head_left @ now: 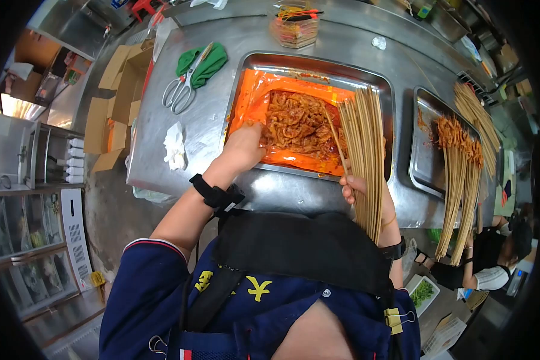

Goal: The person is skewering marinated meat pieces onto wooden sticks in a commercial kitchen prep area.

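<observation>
A steel tray [375,81] lined with an orange plastic bag [252,90] holds pieces of red, sauced meat [297,123]. My left hand [246,146] reaches in at the left side of the meat, its fingers curled at the edge of the pile; what they hold, if anything, is hidden. At the tray's right front, my right hand [355,186] is closed round a thick bundle of wooden skewers [364,144]. One separate skewer [335,135] slants from its thumb and fingers up to the meat.
Scissors [186,87] and a green cloth [210,65] lie left of the tray, above a crumpled tissue [174,147]. Rightward, a second tray [424,156] bears loaded skewers [459,174]. A plastic container [294,27] stands behind. Another person [492,258] is at lower right.
</observation>
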A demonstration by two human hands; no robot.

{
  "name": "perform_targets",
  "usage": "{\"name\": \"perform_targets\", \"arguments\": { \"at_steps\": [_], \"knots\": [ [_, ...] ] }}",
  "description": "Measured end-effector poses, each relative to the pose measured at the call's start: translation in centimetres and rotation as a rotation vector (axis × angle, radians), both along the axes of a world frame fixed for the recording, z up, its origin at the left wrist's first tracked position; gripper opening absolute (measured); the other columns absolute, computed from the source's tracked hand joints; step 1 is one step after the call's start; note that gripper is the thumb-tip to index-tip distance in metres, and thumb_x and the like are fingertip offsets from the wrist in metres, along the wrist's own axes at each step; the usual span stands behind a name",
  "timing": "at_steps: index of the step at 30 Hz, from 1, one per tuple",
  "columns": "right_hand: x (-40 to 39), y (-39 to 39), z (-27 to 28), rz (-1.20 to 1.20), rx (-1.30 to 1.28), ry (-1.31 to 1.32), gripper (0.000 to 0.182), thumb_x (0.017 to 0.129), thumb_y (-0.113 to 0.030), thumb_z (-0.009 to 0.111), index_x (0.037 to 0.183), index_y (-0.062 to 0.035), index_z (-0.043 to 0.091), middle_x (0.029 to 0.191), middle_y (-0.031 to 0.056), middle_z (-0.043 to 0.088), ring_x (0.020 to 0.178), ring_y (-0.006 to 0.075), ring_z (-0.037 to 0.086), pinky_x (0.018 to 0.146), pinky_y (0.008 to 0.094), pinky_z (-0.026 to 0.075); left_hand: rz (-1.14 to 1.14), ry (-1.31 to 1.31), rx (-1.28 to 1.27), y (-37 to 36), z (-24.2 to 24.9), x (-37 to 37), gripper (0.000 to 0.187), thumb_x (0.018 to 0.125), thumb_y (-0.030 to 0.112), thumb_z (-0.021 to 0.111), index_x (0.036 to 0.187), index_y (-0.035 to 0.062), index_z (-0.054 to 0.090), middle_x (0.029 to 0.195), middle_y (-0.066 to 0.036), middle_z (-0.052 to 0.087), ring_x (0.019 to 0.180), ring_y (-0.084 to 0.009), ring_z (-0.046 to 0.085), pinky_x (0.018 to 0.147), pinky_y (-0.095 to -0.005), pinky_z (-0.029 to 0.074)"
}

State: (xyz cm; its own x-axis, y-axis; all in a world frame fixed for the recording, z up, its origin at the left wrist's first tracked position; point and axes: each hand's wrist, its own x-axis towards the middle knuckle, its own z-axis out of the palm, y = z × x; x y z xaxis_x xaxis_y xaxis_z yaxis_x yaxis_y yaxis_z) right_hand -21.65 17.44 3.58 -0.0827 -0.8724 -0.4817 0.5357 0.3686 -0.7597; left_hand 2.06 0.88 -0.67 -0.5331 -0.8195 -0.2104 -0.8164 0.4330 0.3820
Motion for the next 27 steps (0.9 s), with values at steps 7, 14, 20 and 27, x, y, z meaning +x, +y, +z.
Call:
{"name": "perform_targets", "arguments": {
  "at_steps": [7, 14, 20, 27],
  "knots": [
    [-0.4, 0.0, 0.0, 0.008, 0.002, 0.000, 0.035, 0.081, -0.004, 0.061, 0.113, 0.0017, 0.049, 0.079, 0.0094, 0.059, 0.062, 0.0126, 0.058, 0.050, 0.0216, 0.046, 0.118, -0.139, -0.081, 1.1, 0.5, 0.1, 0.024, 0.069, 0.005, 0.059, 0.090, -0.0062, 0.051, 0.090, -0.029, 0.058, 0.088, -0.0411, 0.057, 0.077, -0.0455, 0.046],
    [-0.9, 0.0, -0.4, -0.003, -0.004, -0.024, 0.035, 0.080, -0.005, 0.062, 0.112, 0.0014, 0.049, 0.079, 0.0093, 0.059, 0.061, 0.0124, 0.058, 0.049, 0.0212, 0.046, 0.146, -0.114, -0.093, -0.1, -0.8, 0.3, 0.017, 0.073, 0.002, 0.055, 0.088, -0.0057, 0.055, 0.084, -0.028, 0.060, 0.081, -0.0398, 0.061, 0.073, -0.0449, 0.049],
    [-1.0, 0.0, -0.5, 0.004, -0.017, -0.026, 0.035, 0.080, -0.005, 0.063, 0.112, 0.0021, 0.049, 0.079, 0.0094, 0.059, 0.061, 0.0124, 0.058, 0.049, 0.0212, 0.046, 0.191, 0.052, -0.100, 0.0, -1.6, 0.9, 0.021, 0.073, 0.003, 0.054, 0.093, -0.0013, 0.057, 0.083, -0.023, 0.062, 0.082, -0.0378, 0.059, 0.073, -0.0428, 0.047],
    [-0.9, -0.1, -0.3, 0.004, -0.017, -0.030, 0.035, 0.080, -0.005, 0.062, 0.112, 0.0025, 0.049, 0.079, 0.0091, 0.059, 0.061, 0.0123, 0.058, 0.050, 0.0207, 0.046, -0.018, 0.022, -0.070, 0.7, 0.6, 1.2, 0.025, 0.072, -0.001, 0.051, 0.094, 0.0036, 0.062, 0.081, -0.023, 0.060, 0.080, -0.0383, 0.058, 0.073, -0.0443, 0.046]
  ]
}}
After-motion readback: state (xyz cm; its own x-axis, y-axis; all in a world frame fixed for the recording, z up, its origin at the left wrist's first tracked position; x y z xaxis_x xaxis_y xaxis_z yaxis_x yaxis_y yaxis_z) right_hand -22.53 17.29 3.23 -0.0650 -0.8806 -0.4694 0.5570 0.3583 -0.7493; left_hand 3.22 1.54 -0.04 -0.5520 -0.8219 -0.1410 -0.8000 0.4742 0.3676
